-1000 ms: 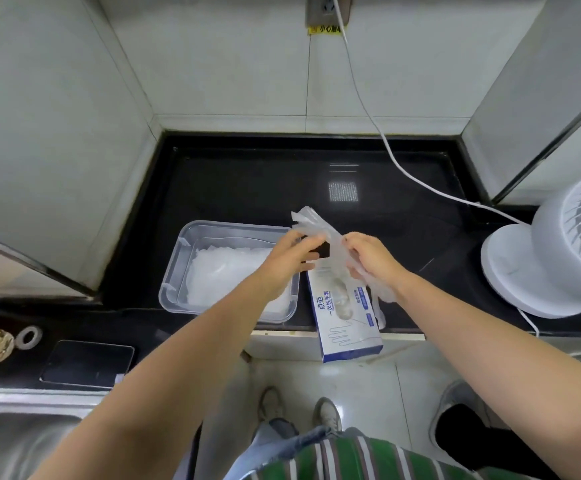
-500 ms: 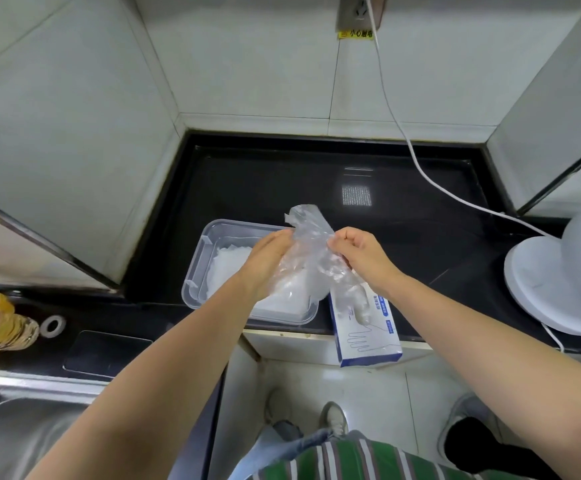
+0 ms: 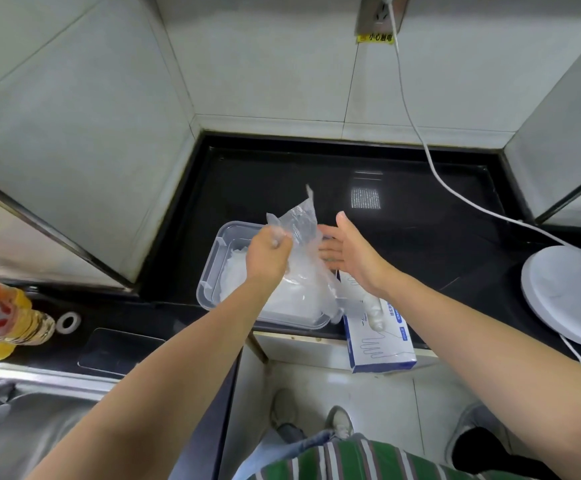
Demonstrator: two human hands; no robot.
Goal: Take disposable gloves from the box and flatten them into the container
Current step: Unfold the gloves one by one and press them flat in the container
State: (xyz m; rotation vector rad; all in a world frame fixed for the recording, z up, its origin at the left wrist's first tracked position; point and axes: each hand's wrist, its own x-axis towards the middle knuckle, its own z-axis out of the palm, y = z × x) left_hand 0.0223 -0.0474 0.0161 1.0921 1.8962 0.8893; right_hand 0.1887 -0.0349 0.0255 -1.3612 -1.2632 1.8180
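Observation:
My left hand (image 3: 267, 255) grips a clear plastic disposable glove (image 3: 301, 237) by its upper edge, over the clear plastic container (image 3: 208, 271). The glove hangs down across the container's right side. Several flattened gloves (image 3: 282, 299) lie white inside the container. My right hand (image 3: 346, 249) is flat, fingers straight, just right of the hanging glove, its fingertips partly behind the film. The white and blue glove box (image 3: 379, 336) sits at the counter's front edge, right of the container, with a glove poking from its opening.
A white fan (image 3: 566, 292) stands at the right, its cable (image 3: 420, 133) running up to a wall socket. A phone (image 3: 119, 348), a small ring (image 3: 68, 321) and an oil bottle (image 3: 2, 317) sit at the left near the sink (image 3: 22, 420). Black counter (image 3: 351, 174) lies behind.
My right hand let go of the glove and straightened out flat beside it. My left hand keeps the glove and has carried it over the container.

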